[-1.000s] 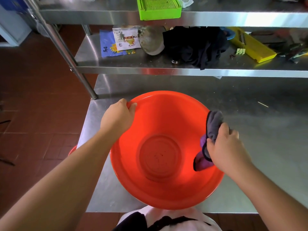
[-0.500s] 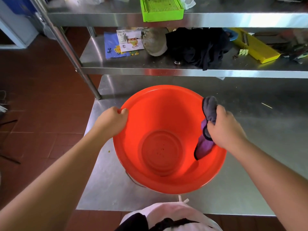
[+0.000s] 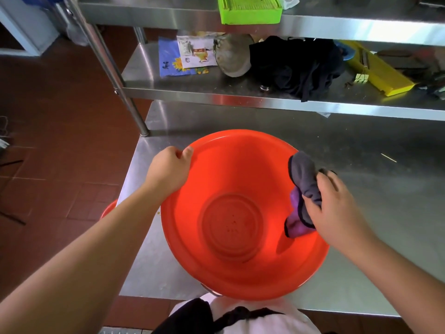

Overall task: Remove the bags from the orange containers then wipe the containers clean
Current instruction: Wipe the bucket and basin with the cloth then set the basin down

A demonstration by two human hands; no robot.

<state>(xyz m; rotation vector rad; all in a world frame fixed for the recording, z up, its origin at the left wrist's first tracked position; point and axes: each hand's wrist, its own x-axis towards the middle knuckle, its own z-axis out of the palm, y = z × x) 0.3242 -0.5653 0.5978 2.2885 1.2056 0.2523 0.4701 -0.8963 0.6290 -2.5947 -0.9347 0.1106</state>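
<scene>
The orange container [image 3: 243, 213] sat on the steel surface [image 3: 375, 189] directly between the two hands, tilted with its mouth toward the person. The left hand [image 3: 168, 167] was clamped on the rim at the far left. The right hand [image 3: 337, 210] was closed around a purple-grey cloth [image 3: 302, 196], pressing it against the inner right wall. The dotted floor of the container lay down and left of the cloth, so the wiping hand was nearer; no bag showed inside.

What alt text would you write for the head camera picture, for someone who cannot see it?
A person's left hand grips the rim of a big round orange plastic container on a steel table, while the right hand presses a grey and purple cloth against its inner wall. No bag is inside it.
</scene>
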